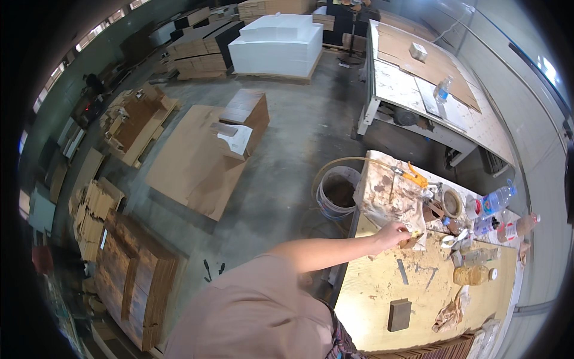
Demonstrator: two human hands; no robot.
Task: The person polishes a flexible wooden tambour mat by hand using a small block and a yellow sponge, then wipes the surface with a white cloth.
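My left hand (394,235) reaches across a wooden worktable (365,299), its fingers closed in a pinch at the edge of a stained cloth (385,185). A small yellowish-brown thing shows at the fingertips, too small to name. Beyond the hand, an orange air gun (414,175) with a hose lies on the cloth. A round bowl or tin (451,203) stands to its right. Nearer on the tabletop are a flat dark strip (402,271), a dark brown block (399,315) and a crumpled stained rag (452,310). My right hand is out of view.
Several bottles, among them a blue-capped water bottle (499,199) and a jar of amber liquid (474,275), line the table's right side. A white bucket (336,206) stands by its far left corner. Stacked boards (134,275) and a cardboard sheet (185,161) occupy the floor leftward.
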